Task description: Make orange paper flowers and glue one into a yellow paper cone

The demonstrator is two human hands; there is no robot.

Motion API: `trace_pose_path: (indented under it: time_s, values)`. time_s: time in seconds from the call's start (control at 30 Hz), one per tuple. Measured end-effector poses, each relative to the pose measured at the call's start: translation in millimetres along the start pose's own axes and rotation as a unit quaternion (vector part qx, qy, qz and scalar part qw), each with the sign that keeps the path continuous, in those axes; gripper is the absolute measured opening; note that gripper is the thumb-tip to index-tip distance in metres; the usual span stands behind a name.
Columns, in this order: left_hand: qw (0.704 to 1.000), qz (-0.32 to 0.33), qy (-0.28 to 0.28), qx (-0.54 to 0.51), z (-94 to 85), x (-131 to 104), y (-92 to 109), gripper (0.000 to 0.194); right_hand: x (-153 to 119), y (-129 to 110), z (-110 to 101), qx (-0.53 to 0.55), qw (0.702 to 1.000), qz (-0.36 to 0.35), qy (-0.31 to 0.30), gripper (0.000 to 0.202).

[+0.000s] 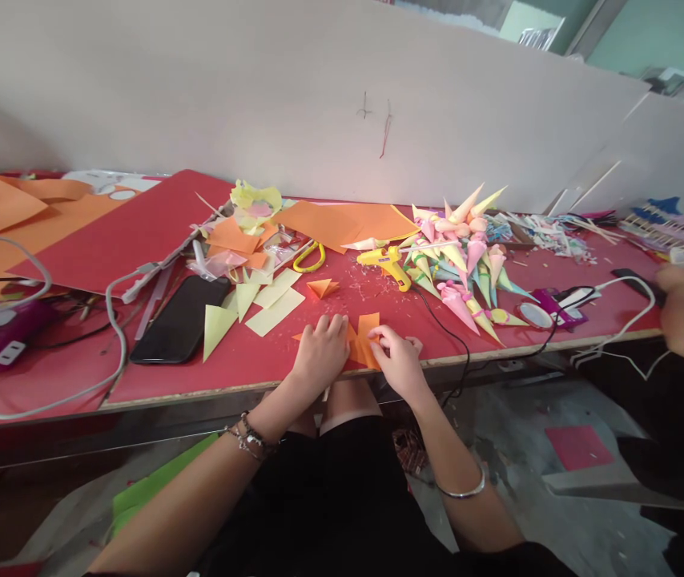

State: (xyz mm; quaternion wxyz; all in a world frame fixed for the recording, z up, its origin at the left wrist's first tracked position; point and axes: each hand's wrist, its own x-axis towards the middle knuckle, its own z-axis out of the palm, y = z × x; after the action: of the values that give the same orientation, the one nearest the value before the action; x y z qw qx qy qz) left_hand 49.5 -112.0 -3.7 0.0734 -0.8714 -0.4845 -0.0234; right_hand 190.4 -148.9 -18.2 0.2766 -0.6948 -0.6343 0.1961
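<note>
A folded piece of orange paper (368, 330) lies on the red tabletop near its front edge, between my hands. My left hand (323, 349) presses down on its left part with fingers bent and close together, covering some of it. At the right edge of the paper, my right hand (399, 361) pinches it between thumb and fingers. Just beyond my left hand rests a small folded orange paper shape (322, 288). Pale yellow paper rectangles (275, 311) and a yellow paper triangle (219, 327) lie to the left.
A yellow glue gun (387, 263) lies beyond my hands, its black cord running over the front edge. Right of it is a pile of paper cones (462, 256). A black phone (181, 320) lies left. A co-worker's hand (681, 300) is at far right.
</note>
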Motion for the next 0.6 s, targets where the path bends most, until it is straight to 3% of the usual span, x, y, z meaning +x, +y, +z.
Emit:
trace_pose_path:
  time_s: [0.2, 0.4, 0.5, 0.6]
  values:
    - [1.0, 0.001, 0.004, 0.0, -0.5, 0, 0, 0.042, -8, 2, -4, -0.073, 0.997, -0.003, 0.03, 0.02]
    - [1.0, 0.001, 0.013, -0.006, 4.3, 0, 0, 0.042, -22, 21, -16, -0.11, 0.989, 0.024, 0.092, 0.022]
    - [0.999, -0.006, 0.022, -0.027, 9.1, 3, -3, 0.042, -23, 25, -22, -0.047, 0.992, 0.01, 0.117, 0.02]
    - [0.996, -0.009, 0.056, -0.07, 9.1, 6, -7, 0.04, -18, 19, -20, 0.085, 0.989, -0.055, 0.109, 0.02]
